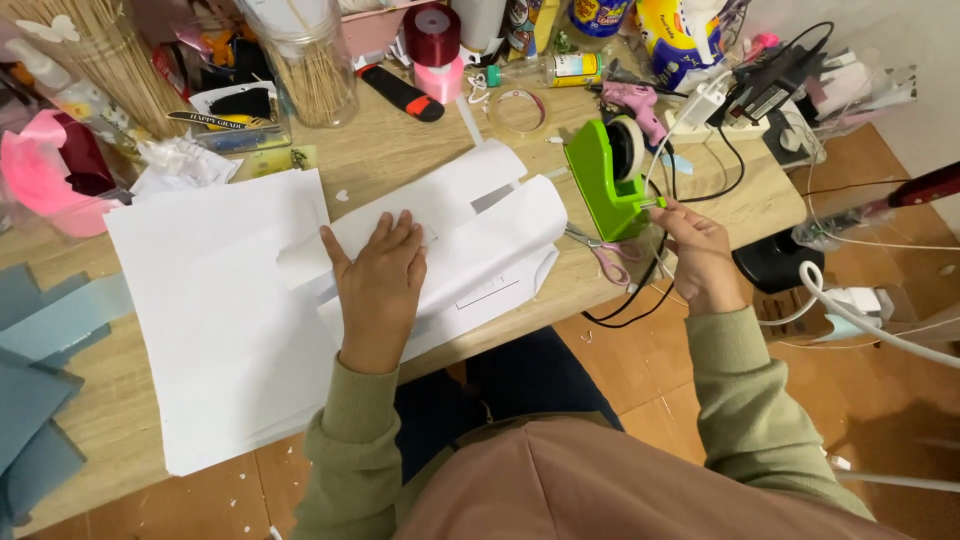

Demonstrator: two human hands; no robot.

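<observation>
Wooden table (420, 150), cluttered; tiled floor (900, 400). Left hand (380, 280): grip spread flat on white paper (220, 320). Right hand (700, 255): grip pinching tape at green dispenser (605, 185).

Scissors (600, 250), a pink glue gun (637, 100), red ribbon spool (432, 32) and blue card sheets (35, 380) lie around.

A home craft desk: ribbon spools (433, 40), glue gun (638, 103), skewer jar (313, 60).

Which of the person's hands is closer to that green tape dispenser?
The right hand: its fingertips reach the front edge of the green tape dispenser. The left hand lies flat on the white paper, well to the dispenser's left.
</observation>
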